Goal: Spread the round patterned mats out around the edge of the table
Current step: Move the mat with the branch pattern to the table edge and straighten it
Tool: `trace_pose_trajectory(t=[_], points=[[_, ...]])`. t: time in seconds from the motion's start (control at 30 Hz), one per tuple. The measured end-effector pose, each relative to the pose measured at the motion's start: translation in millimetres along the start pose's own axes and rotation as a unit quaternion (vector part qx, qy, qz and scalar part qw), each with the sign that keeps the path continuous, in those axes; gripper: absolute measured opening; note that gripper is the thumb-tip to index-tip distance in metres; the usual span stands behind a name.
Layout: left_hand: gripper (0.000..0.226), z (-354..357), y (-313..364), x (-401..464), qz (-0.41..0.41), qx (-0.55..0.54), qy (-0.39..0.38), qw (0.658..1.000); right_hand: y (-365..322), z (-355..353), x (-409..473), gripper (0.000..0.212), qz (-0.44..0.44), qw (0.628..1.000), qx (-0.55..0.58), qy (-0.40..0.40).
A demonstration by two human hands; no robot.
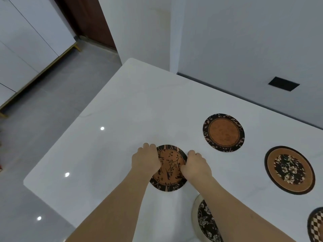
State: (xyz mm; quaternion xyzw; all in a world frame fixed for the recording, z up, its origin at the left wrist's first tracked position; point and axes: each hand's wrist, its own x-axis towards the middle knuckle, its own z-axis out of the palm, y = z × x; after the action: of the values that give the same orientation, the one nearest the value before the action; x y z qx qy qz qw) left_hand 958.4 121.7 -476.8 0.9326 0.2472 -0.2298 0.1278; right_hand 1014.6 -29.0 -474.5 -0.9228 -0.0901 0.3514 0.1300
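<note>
White and glossy, the table (108,137) stood against a pale wall above grey floor tiles. Both hands lay on the branch-patterned mat (170,169) near the table's left end, the left hand (146,158) and right hand (194,165) pressing its opposite rims with fingers curled over the edges. Further right lay a leaf-bordered mat (223,132), then a flowered mat (289,170), well apart.
</note>
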Motion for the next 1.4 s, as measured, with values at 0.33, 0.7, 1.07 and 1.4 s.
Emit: trace_pose_trajectory(t=[0.33, 0.7, 1.07, 1.4], points=[[0.020, 7.5, -5.1, 6.4, -0.023, -0.036, 0.033, 0.999, 3.0, 5.6, 6.2, 0.009, 0.081, 0.985, 0.151, 0.017], [0.016, -5.2, -35.6, 13.3, -0.068, -0.190, -0.002, 0.980, -24.5, -4.4, 5.3, 0.021, 0.031, 0.980, 0.194, 0.033], [0.019, -82.7, -140.7, 65.7, -0.101, -0.242, 0.071, 0.962, -151.8, -13.2, 56.1, 0.014, -0.021, 0.966, 0.253, 0.056], [0.017, -124.2, -235.0, 141.5, -0.141, -0.270, 0.136, 0.943, -261.4, 1.4, 126.0, 0.010, -0.067, 0.962, 0.259, 0.060]])
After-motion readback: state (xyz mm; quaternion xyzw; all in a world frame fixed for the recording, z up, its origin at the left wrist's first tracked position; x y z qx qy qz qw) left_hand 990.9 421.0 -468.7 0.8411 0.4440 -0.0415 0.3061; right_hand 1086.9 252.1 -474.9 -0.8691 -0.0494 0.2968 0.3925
